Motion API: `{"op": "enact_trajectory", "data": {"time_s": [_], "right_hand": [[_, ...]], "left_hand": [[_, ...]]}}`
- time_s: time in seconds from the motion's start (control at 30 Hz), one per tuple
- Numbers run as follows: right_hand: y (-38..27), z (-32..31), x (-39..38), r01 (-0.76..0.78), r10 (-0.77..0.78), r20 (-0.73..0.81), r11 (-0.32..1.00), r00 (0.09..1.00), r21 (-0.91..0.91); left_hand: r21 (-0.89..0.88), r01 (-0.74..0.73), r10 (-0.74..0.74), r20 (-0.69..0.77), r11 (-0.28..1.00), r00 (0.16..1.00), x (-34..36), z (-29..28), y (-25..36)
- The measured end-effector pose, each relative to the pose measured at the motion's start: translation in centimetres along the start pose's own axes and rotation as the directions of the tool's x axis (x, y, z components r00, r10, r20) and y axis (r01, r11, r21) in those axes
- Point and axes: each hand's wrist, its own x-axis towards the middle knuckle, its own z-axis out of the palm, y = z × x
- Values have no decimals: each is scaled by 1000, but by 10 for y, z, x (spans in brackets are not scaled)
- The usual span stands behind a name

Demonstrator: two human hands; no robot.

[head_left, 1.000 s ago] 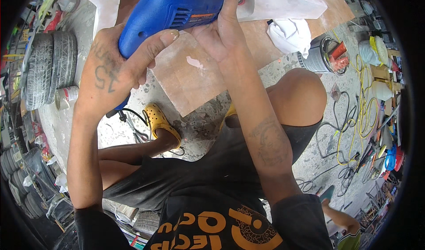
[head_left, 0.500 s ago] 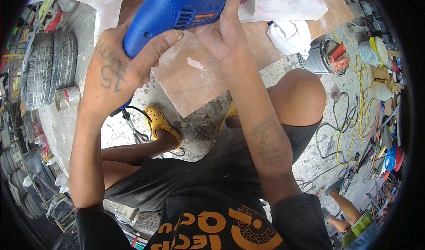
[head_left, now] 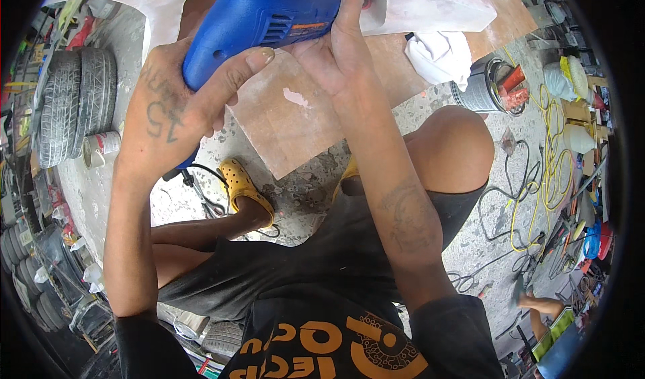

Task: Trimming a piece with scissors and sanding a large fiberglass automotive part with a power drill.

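Observation:
A blue corded power drill (head_left: 269, 26) fills the upper middle, its front end cut off by the top edge. My left hand (head_left: 178, 110) is wrapped round its grip, thumb stretched along the near side. With its palm turned up, my right hand (head_left: 332, 57) grips the drill's forward body from the right. The cord leaves below my left hand and drops to the floor. Behind the drill lies a white, smudged panel (head_left: 430, 3) with curved edges, on a brown board (head_left: 289, 137) marked with a pink smear. What the drill's tip touches cannot be seen.
A white cloth (head_left: 440, 57) rests at the board's right edge, beside a can (head_left: 477, 90) holding red-handled tools. Yellow and black cables (head_left: 547, 171) snake over the floor at right. Tyres (head_left: 60, 110) and a small tin (head_left: 101, 149) stand left. Another person (head_left: 551, 332) is at the lower right.
My hands and the drill have shifted very slightly left, with the hold unchanged. At the lower right, the other person has moved, and their limbs show in a different position.

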Motion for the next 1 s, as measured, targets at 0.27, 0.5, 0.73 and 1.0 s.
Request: {"op": "enact_trajectory", "data": {"time_s": [0.27,0.5,0.73,1.0], "right_hand": [[-4,10,-7,67,-71,-44,993,996,-100],[0,4,-1,45,-45,-1,999,999,-12],[0,4,-2,36,-36,6,999,999,-24],[-6,9,-3,-28,16,-104,994,994,-110]], "left_hand": [[24,50,-50,11,998,999,3,-1,4],[60,86,-88,40,995,995,3,-7,5],[24,77,-78,35,997,996,2,-5,1],[-27,-24,24,-8,999,1000,0,6,-11]]}}
